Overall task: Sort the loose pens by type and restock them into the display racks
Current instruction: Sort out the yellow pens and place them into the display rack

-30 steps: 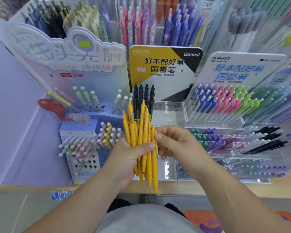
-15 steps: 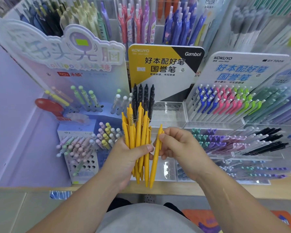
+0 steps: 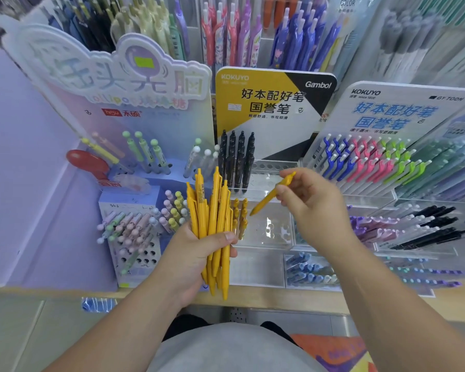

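Person's at the pen display, both arms out over the wooden counter (image 3: 279, 299). Left hand (image 3: 191, 253) is clenched round a thick bundle of yellow plastic click pens (image 3: 212, 210), thumb across the front, button ends up, tips poking out below the palm, approx. upright. Right hand (image 3: 312, 202) is off to the side, apart from the bundle, pinching a single yellow pen (image 3: 269, 197) btwn thumb & fingertips near its button end. That pen's tilted, tip pointing down-left toward the clear acrylic rack w/ round holes (image 3: 269, 232); tip looks above the rack, not in a hole. A few slotted yellow pens (image 3: 239, 213) stand at the rack's left edge, just behind the bundle. One tier up, a row of black pens (image 3: 236, 159) stands in front of the yellow-and-black Kokuyo sign card (image 3: 266, 103). Rows of blue, pink & green pens (image 3: 365, 162) sit to the right.
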`<state>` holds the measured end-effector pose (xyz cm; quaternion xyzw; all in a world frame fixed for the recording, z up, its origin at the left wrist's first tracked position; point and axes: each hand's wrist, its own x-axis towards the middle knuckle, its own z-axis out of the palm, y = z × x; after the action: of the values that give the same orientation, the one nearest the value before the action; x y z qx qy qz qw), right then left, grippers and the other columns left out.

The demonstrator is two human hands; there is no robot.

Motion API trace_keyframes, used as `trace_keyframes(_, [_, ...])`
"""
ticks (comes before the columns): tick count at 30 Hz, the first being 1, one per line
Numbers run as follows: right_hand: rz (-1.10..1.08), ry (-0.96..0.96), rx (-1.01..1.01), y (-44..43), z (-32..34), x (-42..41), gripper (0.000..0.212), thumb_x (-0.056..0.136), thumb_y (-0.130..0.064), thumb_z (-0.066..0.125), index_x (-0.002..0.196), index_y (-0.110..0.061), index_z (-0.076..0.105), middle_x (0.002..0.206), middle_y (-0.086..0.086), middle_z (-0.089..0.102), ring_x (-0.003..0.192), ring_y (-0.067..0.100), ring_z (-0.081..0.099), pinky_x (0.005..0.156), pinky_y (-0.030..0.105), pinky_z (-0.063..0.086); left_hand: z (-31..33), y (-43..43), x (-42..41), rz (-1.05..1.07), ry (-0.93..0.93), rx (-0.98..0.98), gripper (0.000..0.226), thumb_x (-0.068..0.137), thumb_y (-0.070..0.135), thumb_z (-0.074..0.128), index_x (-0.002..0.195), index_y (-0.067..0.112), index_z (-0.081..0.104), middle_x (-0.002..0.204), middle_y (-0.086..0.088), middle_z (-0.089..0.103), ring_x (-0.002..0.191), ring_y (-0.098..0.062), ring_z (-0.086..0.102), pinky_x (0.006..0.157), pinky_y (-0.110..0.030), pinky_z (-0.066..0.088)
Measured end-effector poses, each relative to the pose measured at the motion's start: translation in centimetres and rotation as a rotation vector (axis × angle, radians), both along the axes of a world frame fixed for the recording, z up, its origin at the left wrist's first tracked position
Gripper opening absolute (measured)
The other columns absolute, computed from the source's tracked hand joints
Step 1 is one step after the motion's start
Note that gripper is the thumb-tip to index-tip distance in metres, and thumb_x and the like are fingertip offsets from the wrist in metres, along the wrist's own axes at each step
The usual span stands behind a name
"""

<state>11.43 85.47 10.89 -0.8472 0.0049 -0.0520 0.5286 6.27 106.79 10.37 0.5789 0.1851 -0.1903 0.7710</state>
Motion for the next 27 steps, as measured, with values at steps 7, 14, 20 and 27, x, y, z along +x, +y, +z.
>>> trace_keyframes(7, [0.092, -0.141, -0.388, 1.0, -1.8, 0.4, 0.023, 0.091, -0.017, 0.070, 0.114, -0.018, 0.069, 0.074, -0.025, 0.053, 0.062, 0.000, 0.056, 0.065, 0.024, 0.049, 0.2, 0.2, -0.4, 0.073, 0.023, -0.022, 0.035, 0.065, 0.015, 0.076, 0.099, 0.007, 0.068, 0.082, -0.012, 0.073, 0.068, -0.022, 0.070, 0.058, -0.031, 0.055])
trace_keyframes(14, [0.126, -0.148, -0.461, 1.5, -1.9, 0.8, 0.024, 0.091, -0.020, 0.069, 0.115, -0.019, 0.069, 0.083, -0.019, 0.057, 0.062, 0.003, 0.053, 0.067, 0.020, 0.042, 0.4, 0.3, -0.5, 0.096, 0.019, -0.048, 0.033, 0.067, 0.015, 0.076, 0.099, 0.008, 0.069, 0.083, -0.013, 0.072, 0.069, -0.023, 0.069, 0.058, -0.030, 0.055])
trace_keyframes(20, [0.137, -0.149, -0.483, 1.9, -1.9, 0.8, 0.025, 0.092, -0.020, 0.068, 0.117, -0.020, 0.069, 0.087, -0.017, 0.059, 0.059, 0.000, 0.049, 0.067, 0.022, 0.042, 0.2, 0.4, -0.4, 0.114, 0.017, -0.052, 0.032, 0.068, 0.015, 0.076, 0.098, 0.008, 0.069, 0.083, -0.014, 0.072, 0.070, -0.024, 0.069, 0.063, -0.035, 0.056])
trace_keyframes(27, [0.148, -0.162, -0.522, 1.9, -2.2, 0.7, 0.024, 0.093, -0.022, 0.068, 0.117, -0.019, 0.068, 0.091, -0.011, 0.068, 0.060, 0.006, 0.054, 0.065, 0.025, 0.044, 0.3, 0.1, -0.1, 0.130, 0.029, -0.087, 0.030, 0.067, 0.014, 0.074, 0.096, 0.009, 0.068, 0.080, -0.013, 0.072, 0.067, -0.022, 0.069, 0.057, -0.032, 0.055])
